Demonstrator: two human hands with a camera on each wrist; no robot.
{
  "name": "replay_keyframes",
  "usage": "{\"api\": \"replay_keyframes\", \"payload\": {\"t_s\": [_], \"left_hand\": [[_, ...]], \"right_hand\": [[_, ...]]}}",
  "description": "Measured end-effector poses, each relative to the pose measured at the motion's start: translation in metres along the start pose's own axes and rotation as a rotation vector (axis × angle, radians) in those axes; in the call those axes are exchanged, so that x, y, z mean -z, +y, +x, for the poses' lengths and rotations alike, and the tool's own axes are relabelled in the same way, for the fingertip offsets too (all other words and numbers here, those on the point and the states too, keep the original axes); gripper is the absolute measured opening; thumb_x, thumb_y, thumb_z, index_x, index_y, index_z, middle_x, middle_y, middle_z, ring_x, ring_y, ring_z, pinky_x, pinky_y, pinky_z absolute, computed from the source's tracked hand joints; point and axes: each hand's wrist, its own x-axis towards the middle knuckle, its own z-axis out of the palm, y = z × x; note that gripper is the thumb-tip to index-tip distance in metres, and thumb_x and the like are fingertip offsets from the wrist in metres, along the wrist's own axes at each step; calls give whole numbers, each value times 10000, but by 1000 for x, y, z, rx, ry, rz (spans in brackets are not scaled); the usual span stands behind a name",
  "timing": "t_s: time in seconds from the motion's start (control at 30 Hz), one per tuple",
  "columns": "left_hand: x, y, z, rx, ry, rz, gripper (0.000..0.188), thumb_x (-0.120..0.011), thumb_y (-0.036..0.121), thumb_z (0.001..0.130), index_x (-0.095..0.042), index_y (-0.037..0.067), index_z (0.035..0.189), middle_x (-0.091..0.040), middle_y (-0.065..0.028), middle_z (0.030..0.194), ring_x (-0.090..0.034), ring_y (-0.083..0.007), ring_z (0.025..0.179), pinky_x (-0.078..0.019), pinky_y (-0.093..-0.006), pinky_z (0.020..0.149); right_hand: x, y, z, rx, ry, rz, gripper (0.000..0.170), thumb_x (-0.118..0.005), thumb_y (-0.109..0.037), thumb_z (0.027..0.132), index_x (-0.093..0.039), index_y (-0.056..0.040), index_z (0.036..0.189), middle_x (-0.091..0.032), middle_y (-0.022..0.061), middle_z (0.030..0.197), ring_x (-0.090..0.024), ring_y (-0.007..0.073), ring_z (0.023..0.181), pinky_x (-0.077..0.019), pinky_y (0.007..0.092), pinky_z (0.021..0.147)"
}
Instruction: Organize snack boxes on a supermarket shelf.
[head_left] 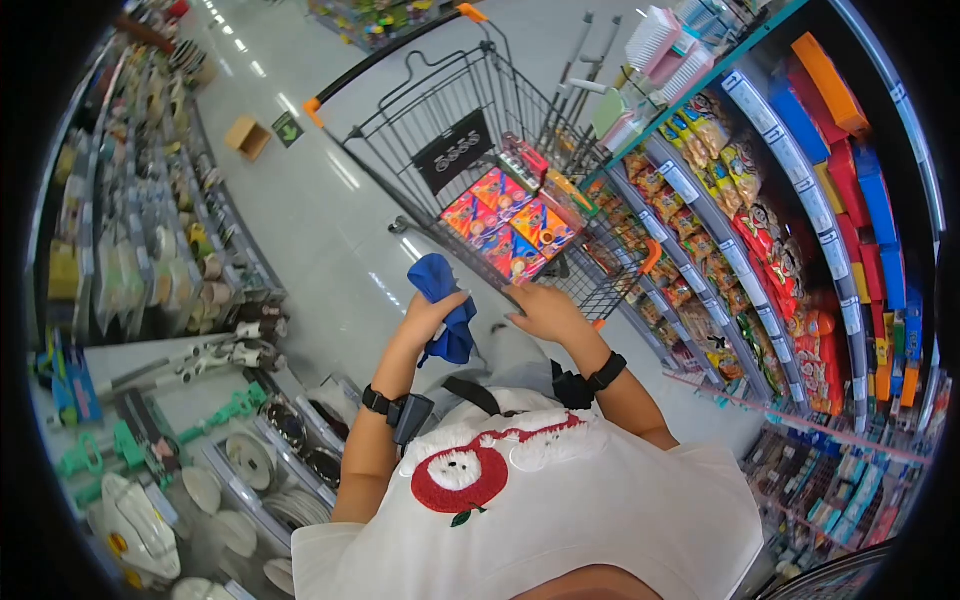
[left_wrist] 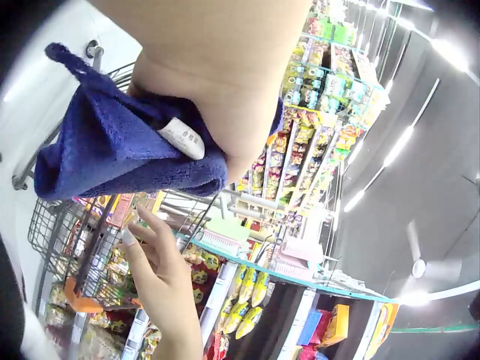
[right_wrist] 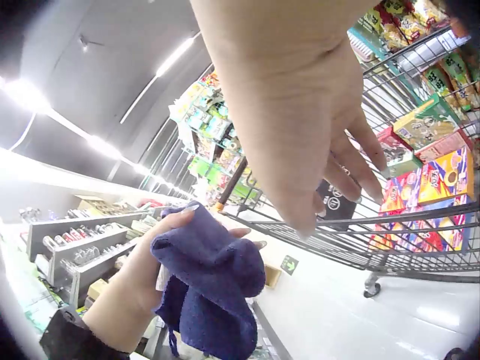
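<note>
A folded blue cloth [head_left: 432,280], towel-like with a small loop and a white label [left_wrist: 181,138], is held in my left hand [head_left: 425,318]. In the right wrist view the left thumb and fingers [right_wrist: 176,220] are bent round the cloth [right_wrist: 210,277], and its lower end hangs down. My right hand [head_left: 552,313] holds nothing, its fingers loosely extended beside the shopping cart [head_left: 385,130]. Bright orange, pink and blue boxes [head_left: 505,225] lie in the cart. The right hand [left_wrist: 161,274] also shows below the cloth in the left wrist view.
Snack packets [head_left: 700,150] fill shelves on the right, with brushes [head_left: 655,40] hanging above them. Shelves of kitchenware [head_left: 150,200] line the left, and mops and green-handled tools [head_left: 215,420] stand lower left. An open cardboard-coloured box [head_left: 247,138] sits on the floor [head_left: 300,220].
</note>
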Motion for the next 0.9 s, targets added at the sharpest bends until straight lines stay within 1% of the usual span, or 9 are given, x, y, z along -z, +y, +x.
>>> {"api": "replay_keyframes", "payload": {"t_s": [0.13,0.23,0.33,0.37,0.47,0.57,0.73,0.77,0.9], "left_hand": [[-29,20,39,145,-224,-4,322,-641,125,773,-556,-29,1042,-600,-54,886,-579,-139,779,-470,-266,684],[-53,30,81,185,-355,42,347,-640,123,776,-535,-8,1079,-590,-53,936,-578,-148,835,-468,-274,743],[-74,18,143,88,-420,186,318,-653,119,775,-540,17,1055,-587,-47,944,-575,-133,838,-469,-270,738],[-85,24,159,107,-434,175,299,-658,136,774,-550,22,1029,-595,-46,915,-578,-129,807,-472,-267,708],[-107,38,212,268,-506,335,331,-666,182,769,-562,6,1030,-605,-49,898,-574,-128,795,-469,-271,696],[-113,24,261,463,-511,403,320,-669,240,767,-593,21,987,-617,-47,852,-585,-129,750,-468,-260,651],[-128,16,301,701,-404,238,302,-634,293,796,-605,41,960,-628,-29,805,-597,-129,658,-483,-255,587],[-119,-16,321,729,-422,137,257,-601,284,818,-601,50,924,-636,-31,802,-609,-135,635,-497,-256,577],[-125,-47,358,796,-436,-8,211,-567,246,834,-597,46,893,-642,-46,753,-623,-153,623,-508,-257,580]], "right_hand": [[-3,45,2,-192,-134,111,454,-611,-270,784,-507,-68,1177,-596,176,963,-604,330,840,-489,394,733],[-20,101,7,-288,-22,405,440,-601,-263,808,-496,-69,1189,-613,152,950,-628,268,788,-499,357,683],[-33,160,26,-647,62,898,420,-599,-340,813,-520,-88,1140,-632,129,843,-639,228,744,-491,355,639],[-31,174,39,-822,127,1150,379,-576,-362,845,-538,-96,1112,-622,87,821,-623,192,685,-492,308,627],[-60,240,55,-995,453,1827,440,-555,-382,861,-469,-108,1194,-620,99,895,-620,222,751,-504,333,656],[-66,274,69,-1187,555,1858,476,-500,-349,889,-328,-125,1272,-558,143,1078,-562,243,958,-486,369,790],[-68,296,88,-1338,659,1969,478,-457,-395,907,-314,-113,1267,-494,171,1159,-538,268,984,-485,398,801],[-73,304,90,-1340,664,2013,476,-451,-397,910,-313,-111,1265,-492,176,1162,-534,273,992,-486,397,799],[-83,307,99,-1404,765,2048,438,-436,-389,918,-322,-114,1240,-502,194,1142,-550,293,977,-498,403,775]]}}
